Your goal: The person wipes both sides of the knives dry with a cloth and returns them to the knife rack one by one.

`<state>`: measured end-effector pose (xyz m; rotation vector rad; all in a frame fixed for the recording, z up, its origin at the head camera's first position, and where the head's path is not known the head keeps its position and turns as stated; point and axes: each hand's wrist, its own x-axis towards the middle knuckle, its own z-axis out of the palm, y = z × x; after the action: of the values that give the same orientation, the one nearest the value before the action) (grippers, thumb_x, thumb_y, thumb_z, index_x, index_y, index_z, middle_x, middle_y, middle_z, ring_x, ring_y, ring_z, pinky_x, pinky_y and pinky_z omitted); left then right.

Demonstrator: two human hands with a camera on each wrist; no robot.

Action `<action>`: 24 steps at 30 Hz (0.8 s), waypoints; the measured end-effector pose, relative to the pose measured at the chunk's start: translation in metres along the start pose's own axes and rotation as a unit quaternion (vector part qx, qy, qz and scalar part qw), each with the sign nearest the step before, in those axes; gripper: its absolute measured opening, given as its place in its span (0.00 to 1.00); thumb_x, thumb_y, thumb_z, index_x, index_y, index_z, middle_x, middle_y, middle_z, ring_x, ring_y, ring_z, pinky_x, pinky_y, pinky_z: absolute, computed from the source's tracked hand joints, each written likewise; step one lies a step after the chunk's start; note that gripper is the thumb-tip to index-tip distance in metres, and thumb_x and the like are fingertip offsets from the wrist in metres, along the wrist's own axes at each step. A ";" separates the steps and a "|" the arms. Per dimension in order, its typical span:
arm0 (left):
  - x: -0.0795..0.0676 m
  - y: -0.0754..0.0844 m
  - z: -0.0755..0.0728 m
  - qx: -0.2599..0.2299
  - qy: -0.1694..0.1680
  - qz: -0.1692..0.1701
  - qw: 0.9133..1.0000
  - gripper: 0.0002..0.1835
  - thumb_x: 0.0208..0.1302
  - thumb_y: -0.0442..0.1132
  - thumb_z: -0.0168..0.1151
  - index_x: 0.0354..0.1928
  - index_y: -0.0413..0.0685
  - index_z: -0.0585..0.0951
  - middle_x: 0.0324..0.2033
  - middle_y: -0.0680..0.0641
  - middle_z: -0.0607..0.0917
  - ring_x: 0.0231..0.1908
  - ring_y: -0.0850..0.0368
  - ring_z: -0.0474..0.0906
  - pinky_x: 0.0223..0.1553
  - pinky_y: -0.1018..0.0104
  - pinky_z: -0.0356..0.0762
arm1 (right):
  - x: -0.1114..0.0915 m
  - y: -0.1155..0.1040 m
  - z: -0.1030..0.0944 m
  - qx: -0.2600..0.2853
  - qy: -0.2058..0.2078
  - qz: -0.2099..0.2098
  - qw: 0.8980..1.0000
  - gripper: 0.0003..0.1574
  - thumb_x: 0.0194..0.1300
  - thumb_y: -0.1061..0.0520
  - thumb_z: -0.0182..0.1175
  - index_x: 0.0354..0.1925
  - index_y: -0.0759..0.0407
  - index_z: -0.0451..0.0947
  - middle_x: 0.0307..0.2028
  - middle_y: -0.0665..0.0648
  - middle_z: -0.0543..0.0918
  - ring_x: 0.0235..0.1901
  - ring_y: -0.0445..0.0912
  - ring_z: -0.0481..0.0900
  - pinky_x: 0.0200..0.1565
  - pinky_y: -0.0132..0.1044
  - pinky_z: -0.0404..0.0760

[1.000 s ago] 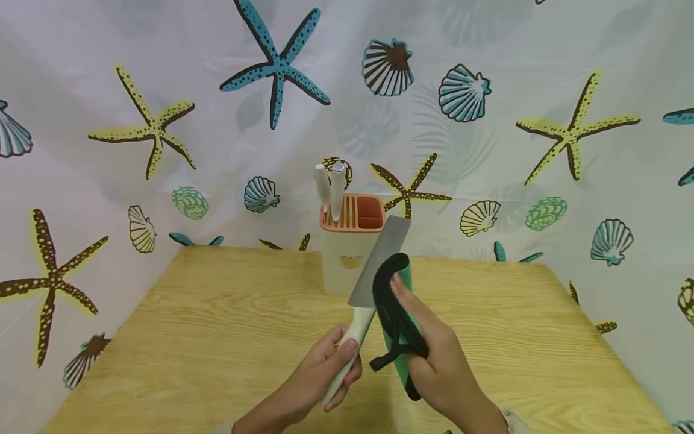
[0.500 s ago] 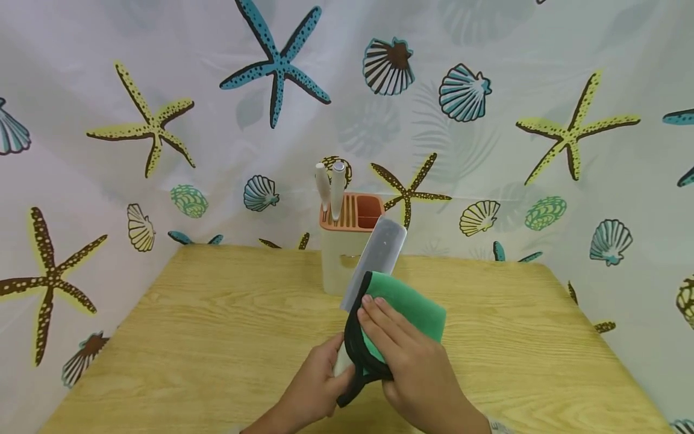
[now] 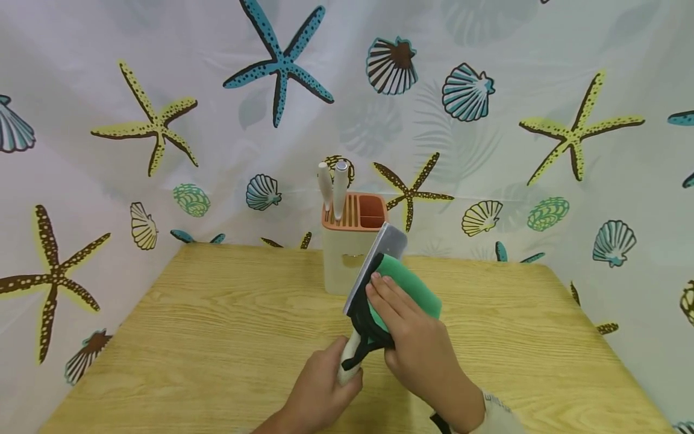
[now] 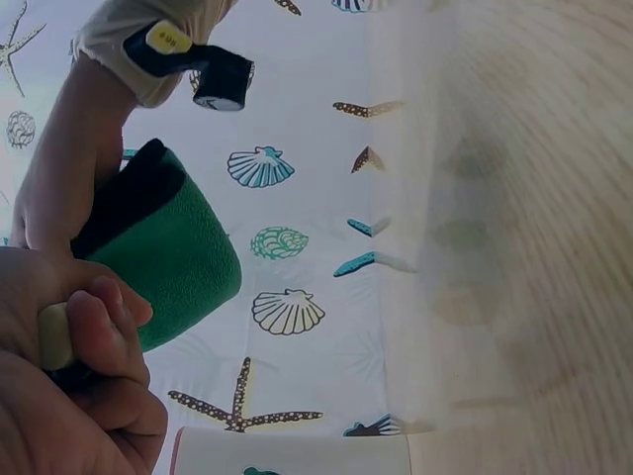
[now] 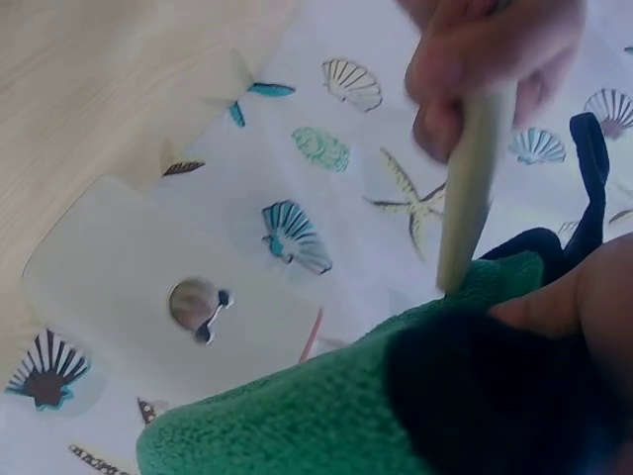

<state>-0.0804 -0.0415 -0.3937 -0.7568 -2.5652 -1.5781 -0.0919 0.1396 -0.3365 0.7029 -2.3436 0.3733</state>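
My left hand [image 3: 322, 386] grips the pale handle of a cleaver [image 3: 391, 242], held above the table with its broad metal blade pointing up and away. A green cloth [image 3: 412, 286] with black edging and a hanging loop is folded over the lower part of the blade. My right hand [image 3: 420, 340] holds this cloth against the blade, fingers lying along its top. The right wrist view has the cleaver's handle [image 5: 470, 188] in the left hand's curled fingers, while the cloth [image 5: 297, 416] hides the blade. From the left wrist, the cloth [image 4: 193, 262] appears beyond the left hand [image 4: 59, 396].
Behind the blade stands a white knife block [image 3: 337, 265] with an orange slotted top, near the table's far edge. Two white-handled tools [image 3: 339, 190] stand in its slots. A wooden table [image 3: 228, 313] lies below, with a seashell-patterned curtain [image 3: 347, 120] around it.
The right hand has turned over and laid the cloth across the blade, then slid it slightly up toward the tip. The left hand keeps its grip on the handle and has tilted the cleaver.
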 end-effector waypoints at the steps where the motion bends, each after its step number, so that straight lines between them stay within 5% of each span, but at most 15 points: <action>1: -0.001 0.000 0.001 0.002 0.000 0.002 1.000 0.09 0.61 0.32 0.60 0.43 0.38 0.77 0.24 0.48 0.82 0.20 0.73 0.69 0.20 0.75 0.71 | 0.002 0.003 0.000 0.004 -0.005 0.009 1.000 0.55 0.32 0.79 0.55 0.64 0.56 0.77 0.66 0.54 0.78 0.66 0.50 0.77 0.18 0.24 0.69; 3: -0.002 -0.001 0.002 0.010 0.001 -0.001 1.000 0.10 0.60 0.33 0.60 0.43 0.38 0.77 0.25 0.47 0.84 0.22 0.73 0.71 0.22 0.75 0.71 | 0.005 0.011 -0.001 0.016 -0.015 0.028 0.999 0.54 0.35 0.79 0.54 0.65 0.56 0.75 0.67 0.54 0.77 0.66 0.51 0.76 0.16 0.24 0.54; 6: -0.004 -0.001 0.005 0.017 0.005 0.001 1.000 0.11 0.59 0.33 0.61 0.44 0.38 0.77 0.24 0.47 0.83 0.21 0.73 0.69 0.22 0.75 0.70 | 0.012 0.023 -0.003 0.023 -0.027 0.054 0.998 0.52 0.39 0.78 0.53 0.66 0.57 0.74 0.68 0.55 0.76 0.68 0.52 0.74 0.17 0.26 0.51; 13: -0.007 -0.002 0.012 0.016 0.009 0.001 1.000 0.11 0.56 0.31 0.62 0.43 0.40 0.76 0.20 0.52 0.79 0.18 0.74 0.66 0.20 0.76 0.68 | 0.020 0.038 -0.002 0.000 -0.033 0.092 0.995 0.48 0.44 0.78 0.55 0.67 0.62 0.72 0.69 0.59 0.74 0.69 0.55 0.72 0.18 0.29 0.53; 22: -0.003 -0.003 0.013 0.032 0.016 -0.007 0.999 0.13 0.57 0.32 0.61 0.45 0.36 0.78 0.25 0.46 0.85 0.22 0.72 0.72 0.22 0.76 0.71 | 0.009 0.014 0.002 -0.007 -0.059 0.066 0.996 0.49 0.42 0.78 0.58 0.66 0.64 0.72 0.68 0.60 0.74 0.68 0.55 0.73 0.18 0.27 0.55; 24: -0.002 -0.004 0.012 0.031 0.021 -0.009 0.999 0.12 0.58 0.32 0.60 0.45 0.36 0.78 0.26 0.44 0.86 0.22 0.73 0.74 0.22 0.76 0.73 | 0.006 0.007 0.000 0.006 -0.070 0.060 0.996 0.49 0.42 0.78 0.57 0.66 0.63 0.73 0.68 0.59 0.75 0.68 0.54 0.74 0.19 0.26 0.61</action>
<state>-0.0777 -0.0334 -0.4029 -0.6902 -2.5845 -1.4934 -0.0998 0.1429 -0.3331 0.6136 -2.5266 0.4024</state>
